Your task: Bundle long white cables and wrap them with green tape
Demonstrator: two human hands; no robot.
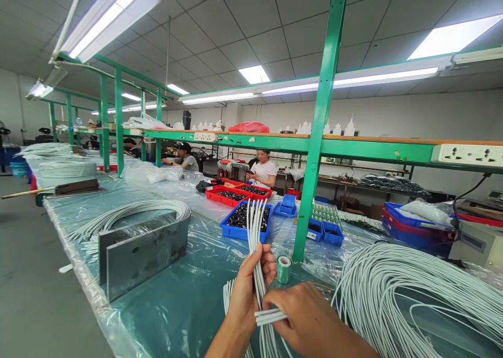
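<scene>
My left hand [251, 279] grips a bundle of white cables [256, 232] upright, with their ends fanning out above my fingers. My right hand [310, 316] pinches a few short lengths of white cable [269, 317] that cross the bundle just below my left hand. A large coil of white cable [408, 290] lies on the table to the right of my right hand. A small roll of green tape [284, 269] stands just beyond my hands, touching neither.
A metal bracket [141, 250] holds more coiled cable on the plastic-covered table [78, 253]. Blue and red parts trays [243, 224] stand ahead, beside a green shelf post [314, 138]. Co-workers [261, 169] sit farther along the bench.
</scene>
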